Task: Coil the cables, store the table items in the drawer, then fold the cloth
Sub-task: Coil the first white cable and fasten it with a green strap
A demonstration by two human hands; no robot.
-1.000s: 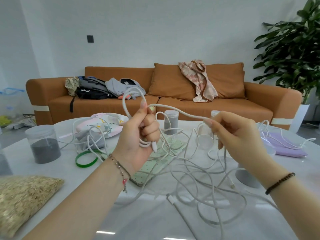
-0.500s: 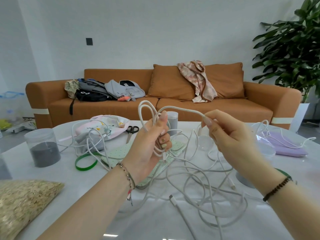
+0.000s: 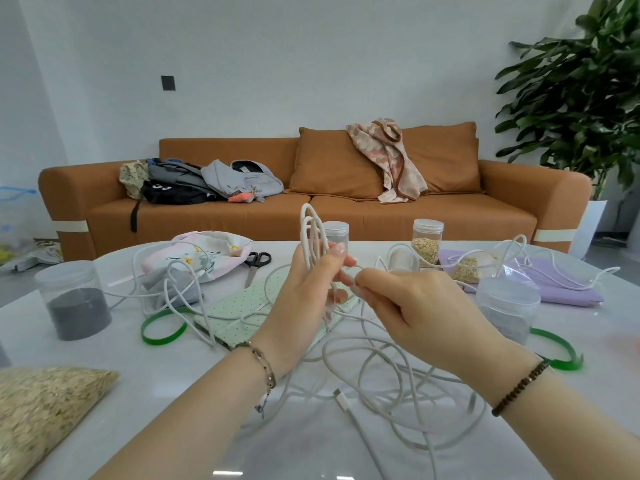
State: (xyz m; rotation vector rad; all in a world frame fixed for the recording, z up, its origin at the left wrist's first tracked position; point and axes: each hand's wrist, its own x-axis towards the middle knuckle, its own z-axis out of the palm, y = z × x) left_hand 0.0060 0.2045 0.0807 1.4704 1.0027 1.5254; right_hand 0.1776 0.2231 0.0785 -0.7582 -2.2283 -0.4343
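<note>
Far left of the grip, a clear bag [image 3: 45, 407] of pale grain lies over the near edge of the table [image 3: 156, 375], which is white, smooth and glossy. Behind the bag stands a round clear jar [image 3: 78, 308] with dark grey powder. Between this jar and the grip lie a flat green band [image 3: 161, 340] and a mint cloth [image 3: 242, 301] with small dots. There is bare table between the bag and the left wrist.

The left hand [image 3: 304, 299] is raised above the table, and its fingers are curled round several upright loops of the white cable [image 3: 308, 251]. The loops are long and narrow and stand above the fingers. Just beside it, touching, the right hand [image 3: 415, 306] pinches the same cable between thumb and fingertips. Below the grip, the rest of the cable lies in loose round tangles on the table. A flat white plug [image 3: 341, 400] lies near the front edge.

Right of the grip stands a second clear jar [image 3: 507, 303], and behind it lies a lilac cloth [image 3: 561, 289].
</note>
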